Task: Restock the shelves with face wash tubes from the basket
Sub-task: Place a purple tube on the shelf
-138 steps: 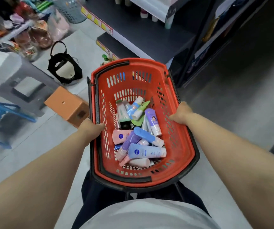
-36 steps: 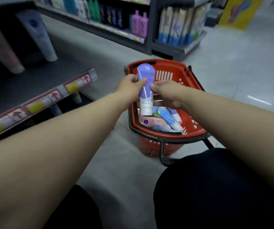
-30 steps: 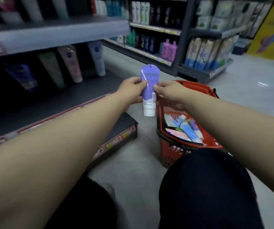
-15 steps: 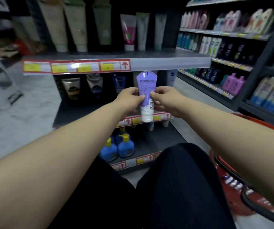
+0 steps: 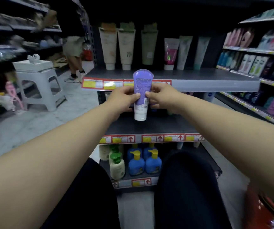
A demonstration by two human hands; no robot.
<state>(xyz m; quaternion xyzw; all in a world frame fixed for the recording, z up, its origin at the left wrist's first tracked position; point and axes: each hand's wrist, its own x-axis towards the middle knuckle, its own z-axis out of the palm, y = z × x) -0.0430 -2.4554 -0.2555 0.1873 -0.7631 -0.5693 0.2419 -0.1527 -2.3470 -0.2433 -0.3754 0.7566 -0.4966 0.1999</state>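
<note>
A purple face wash tube (image 5: 142, 86) with a white cap at its lower end hangs upright in front of the shelf unit. My left hand (image 5: 124, 98) grips its left side and my right hand (image 5: 161, 96) pinches its right side. The tube is level with the front edge of the upper grey shelf (image 5: 215, 83), above the dark middle shelf (image 5: 149, 126). Several face wash tubes (image 5: 126, 47) stand cap down on the upper shelf. Only a red corner of the basket (image 5: 268, 210) shows at the bottom right.
Blue and green pump bottles (image 5: 136, 162) fill the bottom shelf. A white plastic stool (image 5: 39, 83) stands on the floor at left, and a person (image 5: 72, 47) stands behind it. More stocked shelving (image 5: 256, 66) runs along the right aisle. My dark-trousered knees (image 5: 182, 187) are below.
The tube came out of the basket in both hands and my view swung left to face the shelves. The tube has risen to the upper shelf edge; the basket slid out of view to the right.
</note>
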